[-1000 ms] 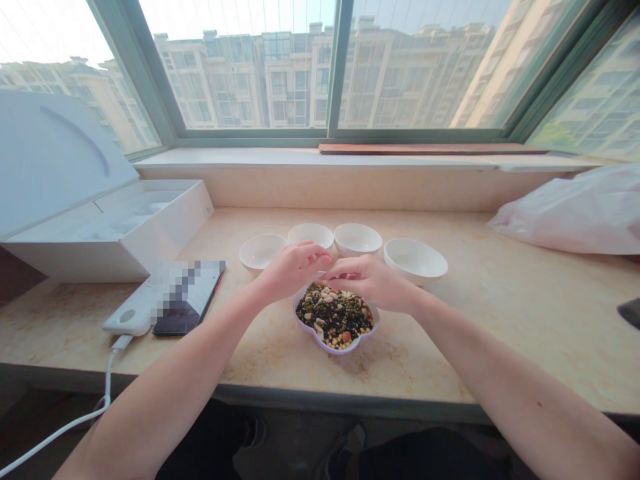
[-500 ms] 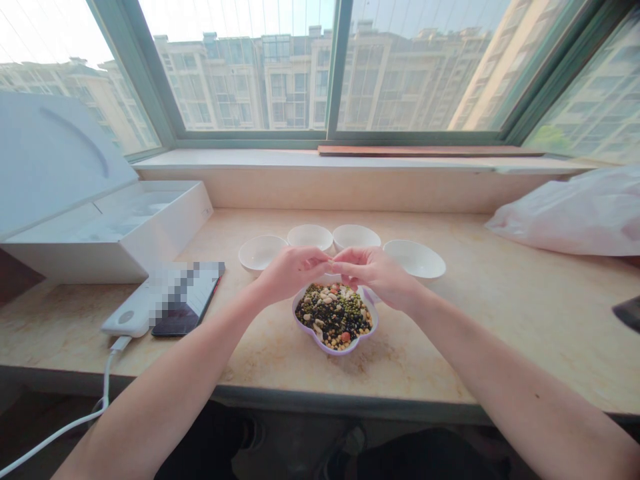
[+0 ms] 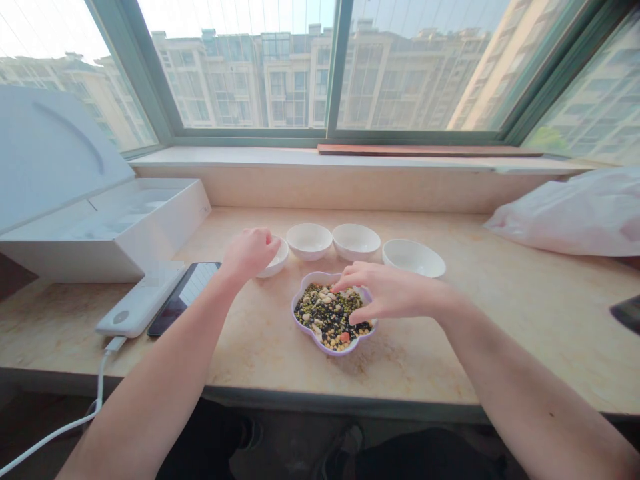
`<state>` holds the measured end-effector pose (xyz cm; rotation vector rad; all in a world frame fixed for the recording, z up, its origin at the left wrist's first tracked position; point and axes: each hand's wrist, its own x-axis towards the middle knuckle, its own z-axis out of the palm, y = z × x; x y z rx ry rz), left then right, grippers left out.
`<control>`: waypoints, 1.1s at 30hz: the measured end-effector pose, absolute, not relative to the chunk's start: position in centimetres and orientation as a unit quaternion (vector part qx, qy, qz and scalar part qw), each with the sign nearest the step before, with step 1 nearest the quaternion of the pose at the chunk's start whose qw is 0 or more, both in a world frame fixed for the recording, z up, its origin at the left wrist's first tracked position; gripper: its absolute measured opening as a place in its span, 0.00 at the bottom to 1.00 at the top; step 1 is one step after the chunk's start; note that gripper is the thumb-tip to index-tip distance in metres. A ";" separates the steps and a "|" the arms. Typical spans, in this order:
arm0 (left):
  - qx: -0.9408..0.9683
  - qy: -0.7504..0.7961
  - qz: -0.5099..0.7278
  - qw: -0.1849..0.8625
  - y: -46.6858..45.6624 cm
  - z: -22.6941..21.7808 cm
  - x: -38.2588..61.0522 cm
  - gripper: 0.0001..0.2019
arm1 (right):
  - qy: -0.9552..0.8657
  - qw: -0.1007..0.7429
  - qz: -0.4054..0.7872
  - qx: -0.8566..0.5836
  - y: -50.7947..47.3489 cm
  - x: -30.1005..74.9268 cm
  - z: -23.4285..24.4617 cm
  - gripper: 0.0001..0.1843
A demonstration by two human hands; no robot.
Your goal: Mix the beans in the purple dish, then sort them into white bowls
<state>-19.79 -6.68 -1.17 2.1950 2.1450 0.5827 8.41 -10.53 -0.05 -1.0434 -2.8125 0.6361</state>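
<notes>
A lilac flower-shaped dish full of mixed beans stands near the front of the stone sill. Behind it is a row of several small white bowls, among them one in the middle and one at the right end. My left hand hovers over the leftmost bowl with its fingers curled together; anything in them is hidden. My right hand reaches down into the beans, fingertips pinched at the dish's far side.
A white open box stands at the left. In front of it lie a white power bank with its cable and a dark phone. A pale plastic bag lies at the right. The sill's front edge runs below the dish.
Both hands met above the dish, then parted. My left hand has moved left over the leftmost bowl, and my right hand has dropped back into the beans.
</notes>
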 end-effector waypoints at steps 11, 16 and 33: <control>0.718 0.693 0.070 0.007 -7.1 -1.0 -19.6 0.13 | -0.910 0.016 0.228 -0.346 -10.2 7.7 -0.7 0.11; 0.705 0.707 0.049 0.018 -7.0 -1.0 -19.6 0.13 | -0.909 0.031 0.252 -0.332 -9.9 7.7 -0.8 0.11; 0.711 0.683 0.166 -0.013 -6.8 -1.6 -19.5 0.16 | -0.875 0.103 0.312 -0.356 -10.0 7.6 -0.6 0.18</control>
